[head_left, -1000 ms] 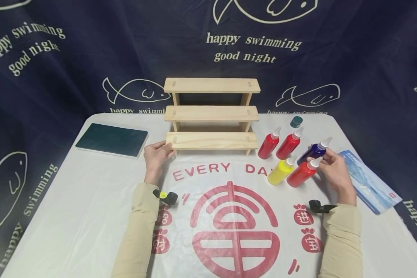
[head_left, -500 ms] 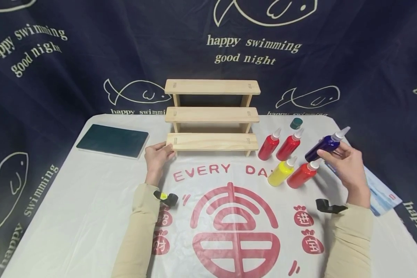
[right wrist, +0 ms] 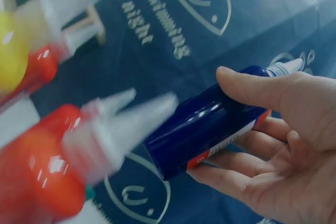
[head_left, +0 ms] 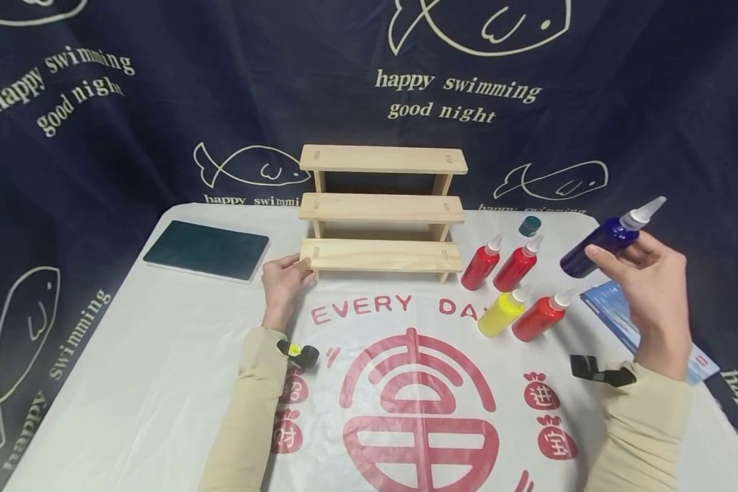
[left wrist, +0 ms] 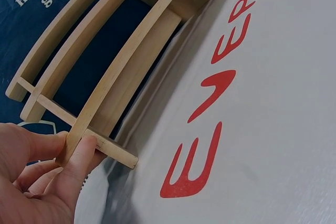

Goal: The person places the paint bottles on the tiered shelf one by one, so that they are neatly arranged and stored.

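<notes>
The right hand [head_left: 657, 294] holds a dark blue bottle [head_left: 604, 247] up off the worktop [head_left: 117, 403], thumb on one side and fingers on the other. The bottle is tilted, its white pointed nozzle aimed up and to the right; the right wrist view shows a white and orange-red label on its underside. The left hand [head_left: 284, 285] pinches the left end of the lowest shelf of a three-step wooden stand [head_left: 381, 255], which rests upright near the back edge.

Just beside the stand's right end are two red bottles [head_left: 514, 268]. Nearer the person, a yellow bottle [head_left: 500, 316] and another red bottle [head_left: 538, 320] stand close together. Behind them sits a small dark green object [head_left: 530, 226], perhaps a lid or a jar, too small to tell. A blue and white booklet [head_left: 615, 311] lies at the right edge, partly hidden by the right hand.

On the far left, apart from the stand, lies a dark green rectangular board [head_left: 206, 251]. Red print marks the white cover, and a navy cloth [head_left: 320, 82] with fish outlines hangs behind.
</notes>
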Motion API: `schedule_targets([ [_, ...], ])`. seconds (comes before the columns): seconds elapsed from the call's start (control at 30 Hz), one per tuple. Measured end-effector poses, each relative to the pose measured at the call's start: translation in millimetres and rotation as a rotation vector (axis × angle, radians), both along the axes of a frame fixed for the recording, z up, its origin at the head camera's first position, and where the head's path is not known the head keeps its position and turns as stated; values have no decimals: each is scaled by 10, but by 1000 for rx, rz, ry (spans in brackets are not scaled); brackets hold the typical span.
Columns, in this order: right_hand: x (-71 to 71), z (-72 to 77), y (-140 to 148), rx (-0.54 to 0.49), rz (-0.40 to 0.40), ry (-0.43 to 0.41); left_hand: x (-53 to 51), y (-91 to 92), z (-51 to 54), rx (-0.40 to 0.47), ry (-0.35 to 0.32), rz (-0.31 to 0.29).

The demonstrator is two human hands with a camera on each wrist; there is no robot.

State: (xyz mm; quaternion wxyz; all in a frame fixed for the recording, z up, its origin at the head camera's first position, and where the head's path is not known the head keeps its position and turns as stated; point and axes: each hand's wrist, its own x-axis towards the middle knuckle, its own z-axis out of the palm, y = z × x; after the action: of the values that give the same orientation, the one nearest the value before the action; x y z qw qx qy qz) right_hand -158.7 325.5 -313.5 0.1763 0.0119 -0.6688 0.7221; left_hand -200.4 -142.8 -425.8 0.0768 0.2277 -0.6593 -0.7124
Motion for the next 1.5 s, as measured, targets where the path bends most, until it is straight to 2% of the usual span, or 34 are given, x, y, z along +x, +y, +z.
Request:
schedule_targets([
  [0.2, 56, 202, -182, 19, -3, 65, -7, 10, 10, 3, -6, -1],
  [0.43, 94, 357, -489, 49, 55, 45, -9, 13, 3, 2, -7, -4],
  [0.53, 94, 387, -639, 136, 53, 22, -3, 12, -7, 4, 3, -4],
  [0.7, 87, 380, -877, 407, 16, -74, 9, 12, -17, 14, 11, -7],
  [0.83, 72, 345, -1064, 546, 20, -127, 11, 12, -13, 21, 20, -2],
  [1.1, 13, 251, -1378, 526, 82, -127, 12, 10, -16, -6, 16, -5],
  [1.5, -263, 54, -1693, 453, 130, -102, 0, 30, -44, -31, 29, 7],
])
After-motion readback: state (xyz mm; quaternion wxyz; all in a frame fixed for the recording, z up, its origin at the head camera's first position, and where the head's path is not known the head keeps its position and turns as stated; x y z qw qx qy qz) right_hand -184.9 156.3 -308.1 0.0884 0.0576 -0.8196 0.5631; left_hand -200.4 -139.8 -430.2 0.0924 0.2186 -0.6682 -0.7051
